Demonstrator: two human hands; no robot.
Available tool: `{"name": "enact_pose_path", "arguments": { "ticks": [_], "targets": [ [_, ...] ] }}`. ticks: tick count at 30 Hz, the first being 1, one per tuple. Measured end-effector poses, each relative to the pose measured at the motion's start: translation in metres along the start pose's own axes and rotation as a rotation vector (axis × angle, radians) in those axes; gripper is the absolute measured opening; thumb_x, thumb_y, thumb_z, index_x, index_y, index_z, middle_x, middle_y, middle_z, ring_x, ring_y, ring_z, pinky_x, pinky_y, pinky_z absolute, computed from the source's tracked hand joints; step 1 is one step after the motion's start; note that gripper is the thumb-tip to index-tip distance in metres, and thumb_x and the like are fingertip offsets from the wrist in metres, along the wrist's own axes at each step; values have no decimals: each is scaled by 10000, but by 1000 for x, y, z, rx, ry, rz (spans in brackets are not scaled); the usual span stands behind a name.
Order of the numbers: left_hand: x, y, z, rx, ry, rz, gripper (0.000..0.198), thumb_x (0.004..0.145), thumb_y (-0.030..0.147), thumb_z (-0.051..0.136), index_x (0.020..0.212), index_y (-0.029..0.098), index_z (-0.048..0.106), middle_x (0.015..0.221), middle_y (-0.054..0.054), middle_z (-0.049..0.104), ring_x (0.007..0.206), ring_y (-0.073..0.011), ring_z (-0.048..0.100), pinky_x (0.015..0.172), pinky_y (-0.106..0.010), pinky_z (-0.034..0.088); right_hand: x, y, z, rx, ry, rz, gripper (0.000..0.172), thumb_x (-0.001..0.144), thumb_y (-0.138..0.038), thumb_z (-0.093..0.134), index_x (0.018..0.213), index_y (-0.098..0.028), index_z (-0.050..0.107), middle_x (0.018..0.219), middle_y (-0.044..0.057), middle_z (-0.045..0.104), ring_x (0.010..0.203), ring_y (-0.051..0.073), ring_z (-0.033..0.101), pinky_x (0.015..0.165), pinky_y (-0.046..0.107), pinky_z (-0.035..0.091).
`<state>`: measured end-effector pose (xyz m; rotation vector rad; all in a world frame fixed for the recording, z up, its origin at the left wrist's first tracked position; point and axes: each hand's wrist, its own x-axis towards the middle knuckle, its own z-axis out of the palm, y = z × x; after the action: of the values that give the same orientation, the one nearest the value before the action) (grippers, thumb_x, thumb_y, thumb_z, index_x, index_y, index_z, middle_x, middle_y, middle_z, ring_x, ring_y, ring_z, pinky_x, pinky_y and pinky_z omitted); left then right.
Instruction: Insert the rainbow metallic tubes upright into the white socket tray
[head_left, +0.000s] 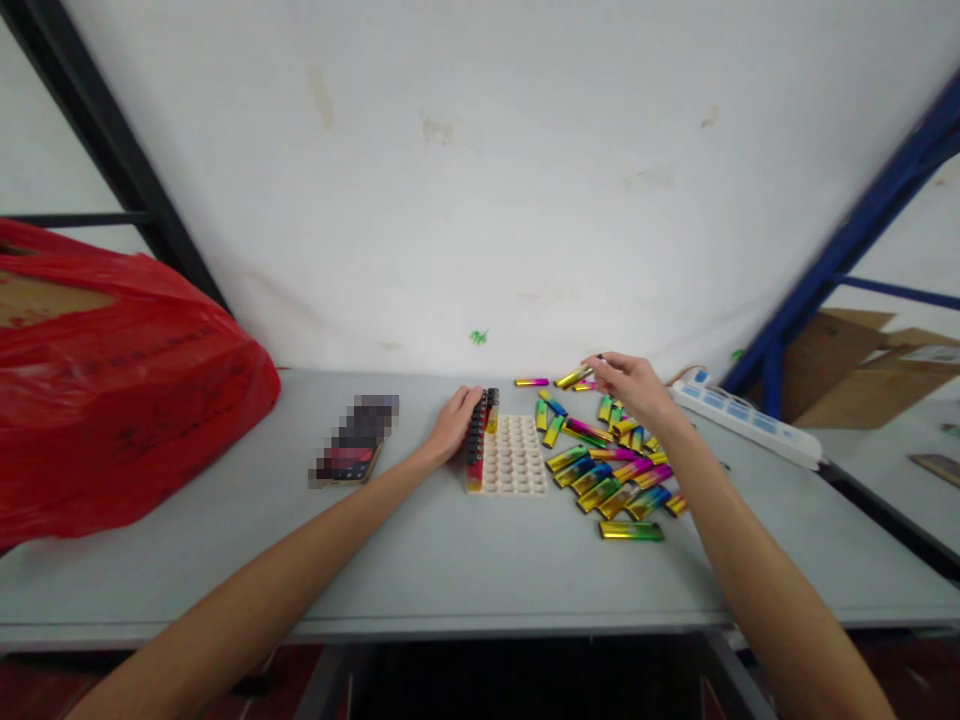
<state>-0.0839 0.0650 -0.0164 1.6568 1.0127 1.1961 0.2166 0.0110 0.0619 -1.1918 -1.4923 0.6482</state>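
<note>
A white tray (517, 460) with rows of round holes lies on the grey table. Black-topped lighters (475, 445) stand in its left column, and a yellow one (492, 418) stands beside them at the back. My left hand (455, 422) rests against the back left of this column, its fingers closed around the lighters' upper parts. To the right of the tray, shiny multicoloured metal sleeves (600, 485) lie in a loose pile. Above the back of the pile, my right hand (626, 383) pinches a small dark-tipped piece, close to a yellow sleeve (574, 377).
A phone (356, 440) lies left of the tray. Farther left is a big red plastic bag (135, 390). A white power strip (746, 422) runs along the right, before a cardboard box (855, 370) and blue frame. The wall (480, 200) borders the table's back.
</note>
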Motion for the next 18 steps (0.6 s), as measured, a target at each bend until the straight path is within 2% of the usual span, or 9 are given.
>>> {"name": "enact_pose_path", "arguments": {
  "ticks": [3, 5, 9, 13, 16, 18],
  "targets": [
    [1, 0, 0, -2, 2, -4, 411, 933, 620, 477, 790, 239, 540, 780, 14, 589, 829, -192, 559, 808, -302, 436, -6, -6, 43, 183, -104, 39, 507, 853, -697, 646, 821, -191, 632, 727, -12, 572, 686, 125, 552, 650, 243, 488],
    [1, -1, 1, 5, 3, -10, 417, 927, 627, 475, 792, 238, 540, 789, 12, 587, 834, -193, 555, 810, -304, 430, -16, -10, 65, 279, -172, 95, 493, 876, -702, 612, 859, -210, 592, 804, 4, 628, 747, 140, 605, 700, 261, 522],
    [2, -1, 0, 17, 8, -13, 438, 914, 651, 478, 775, 238, 521, 777, 13, 569, 808, -191, 538, 779, -305, 427, -37, -16, 89, 366, -306, 209, 459, 886, -700, 596, 922, -248, 519, 775, -10, 650, 666, 158, 630, 656, 295, 537],
    [2, 0, 0, 23, 7, 3, 455, 905, 669, 478, 764, 237, 508, 777, 16, 564, 803, -190, 533, 779, -307, 426, -45, -14, 102, 324, -316, 138, 470, 901, -698, 584, 830, -242, 494, 666, -48, 523, 568, 131, 527, 568, 269, 489],
    [2, 0, 0, 26, 6, 6, 453, 906, 666, 472, 761, 238, 505, 765, 19, 550, 803, -192, 528, 783, -312, 419, -46, -8, 109, 253, -281, 131, 495, 915, -723, 538, 799, -249, 454, 626, -78, 387, 485, 104, 355, 459, 240, 349],
    [2, 0, 0, 32, 7, 9, 445, 911, 655, 470, 758, 239, 502, 758, 22, 538, 797, -191, 523, 777, -312, 413, -46, -4, 112, 122, -213, 97, 506, 934, -720, 499, 765, -248, 430, 614, -74, 369, 501, 111, 327, 467, 247, 297]
  ]
}}
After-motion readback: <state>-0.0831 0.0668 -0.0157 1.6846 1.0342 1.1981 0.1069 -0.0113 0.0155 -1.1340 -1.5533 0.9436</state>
